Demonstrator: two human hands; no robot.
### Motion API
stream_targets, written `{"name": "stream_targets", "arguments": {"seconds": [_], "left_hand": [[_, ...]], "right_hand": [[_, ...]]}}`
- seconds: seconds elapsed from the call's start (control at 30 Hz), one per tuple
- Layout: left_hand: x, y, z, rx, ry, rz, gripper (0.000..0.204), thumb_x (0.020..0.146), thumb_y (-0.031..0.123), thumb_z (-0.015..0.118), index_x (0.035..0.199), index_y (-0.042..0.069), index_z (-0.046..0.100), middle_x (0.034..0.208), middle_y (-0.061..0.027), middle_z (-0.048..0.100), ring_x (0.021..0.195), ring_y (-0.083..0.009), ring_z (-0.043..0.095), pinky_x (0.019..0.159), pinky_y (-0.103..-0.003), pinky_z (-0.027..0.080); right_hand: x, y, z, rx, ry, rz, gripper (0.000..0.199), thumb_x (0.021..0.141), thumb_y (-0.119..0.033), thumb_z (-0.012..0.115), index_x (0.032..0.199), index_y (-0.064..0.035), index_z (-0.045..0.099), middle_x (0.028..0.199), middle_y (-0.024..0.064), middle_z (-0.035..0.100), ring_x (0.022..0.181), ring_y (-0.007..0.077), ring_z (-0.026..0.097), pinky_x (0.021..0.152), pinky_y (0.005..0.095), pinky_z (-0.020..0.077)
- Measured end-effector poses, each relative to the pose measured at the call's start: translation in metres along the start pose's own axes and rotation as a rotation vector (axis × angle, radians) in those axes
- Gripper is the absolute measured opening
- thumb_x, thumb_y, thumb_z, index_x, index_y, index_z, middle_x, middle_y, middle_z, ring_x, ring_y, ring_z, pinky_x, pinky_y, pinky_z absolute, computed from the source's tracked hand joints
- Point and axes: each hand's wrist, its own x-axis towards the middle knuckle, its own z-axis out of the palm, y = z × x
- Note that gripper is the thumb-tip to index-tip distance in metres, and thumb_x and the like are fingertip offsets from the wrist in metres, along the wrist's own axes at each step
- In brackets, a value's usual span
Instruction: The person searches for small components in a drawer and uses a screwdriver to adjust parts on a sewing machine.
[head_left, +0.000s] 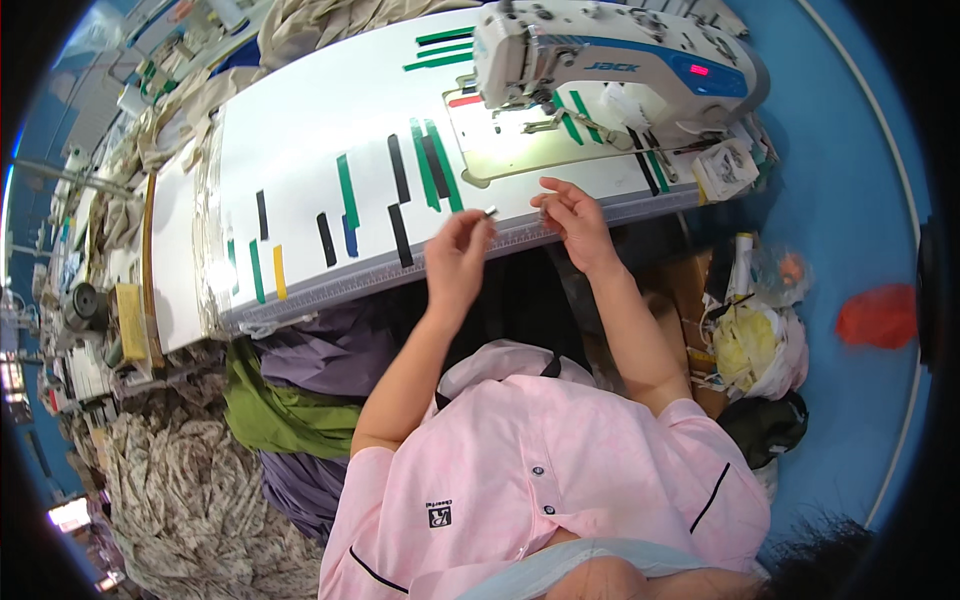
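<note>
Over the front edge of the white sewing table, my left hand is closed in a pinch. A small dark piece with a pale edge pokes out at its fingertips; its kind is too small to make out. To its right my right hand is raised with the index finger stretched out and the other fingers loosely bent, with nothing plainly visible in them. A green strip and a black strip lie nearest my left hand. The sewing machine stands just beyond both hands.
More strips lie about the tabletop, among them a yellow strip and a blue strip. A ruler strip runs along the front edge. A small box sits at the right end. Green cloth and patterned cloth are heaped below left.
</note>
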Motion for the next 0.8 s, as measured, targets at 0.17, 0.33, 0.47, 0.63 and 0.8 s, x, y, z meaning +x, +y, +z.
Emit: {"name": "stream_targets", "arguments": {"seconds": [0.17, 0.33, 0.47, 0.63, 0.8], "left_hand": [[0.06, -0.004, -0.032, 0.853, 0.039, 0.275, 0.012, 0.08, 0.01, 0.066, 0.087, 0.0, 0.067, 0.089, -0.0134, 0.059, 0.087, -0.0309, 0.057, 0.077, -0.039, 0.047], [0.07, 0.001, -0.033, 1.027, 0.104, 0.302, 0.021, 0.08, 0.011, 0.066, 0.099, 0.002, 0.065, 0.096, -0.0138, 0.059, 0.091, -0.0306, 0.057, 0.079, -0.04, 0.047], [0.05, 0.012, -0.001, 0.815, 0.065, 0.64, 0.027, 0.082, 0.006, 0.064, 0.109, 0.002, 0.062, 0.1, -0.0147, 0.06, 0.084, -0.0269, 0.061, 0.076, -0.039, 0.049], [0.037, 0.007, 0.029, -0.003, -0.348, -0.174, 0.023, 0.094, 0.008, 0.052, 0.111, -0.003, 0.062, 0.098, -0.0077, 0.066, 0.085, -0.013, 0.062, 0.067, -0.025, 0.049], [0.052, 0.003, 0.031, -0.198, -0.478, -0.31, 0.023, 0.093, 0.008, 0.053, 0.11, -0.005, 0.063, 0.097, -0.0068, 0.066, 0.081, -0.0123, 0.06, 0.07, -0.024, 0.048]], "right_hand": [[0.015, -0.009, -0.001, -0.334, 0.066, -0.173, 0.031, 0.09, -0.003, 0.055, 0.121, 0.0008, 0.056, 0.092, 0.004, 0.066, 0.076, 0.0071, 0.059, 0.07, 0.0201, 0.0492], [0.018, -0.003, -0.004, -0.296, 0.05, -0.22, 0.033, 0.088, -0.001, 0.056, 0.121, 0.0009, 0.056, 0.09, 0.0037, 0.066, 0.074, 0.0076, 0.06, 0.069, 0.021, 0.0507], [0.009, -0.017, 0.002, -0.456, 0.043, -0.241, 0.032, 0.088, 0.001, 0.056, 0.121, -0.0014, 0.057, 0.092, 0.0055, 0.068, 0.079, 0.0104, 0.064, 0.071, 0.0235, 0.0526], [0.0, -0.025, 0.007, -0.603, -0.003, -0.389, 0.032, 0.087, 0.002, 0.057, 0.119, -0.0042, 0.059, 0.094, 0.0087, 0.069, 0.08, 0.0144, 0.066, 0.073, 0.0263, 0.0542], [0.0, -0.027, 0.006, -0.615, -0.042, -0.51, 0.031, 0.084, 0.002, 0.061, 0.114, -0.0056, 0.061, 0.089, 0.0098, 0.068, 0.079, 0.0189, 0.067, 0.072, 0.0293, 0.0545]]}}
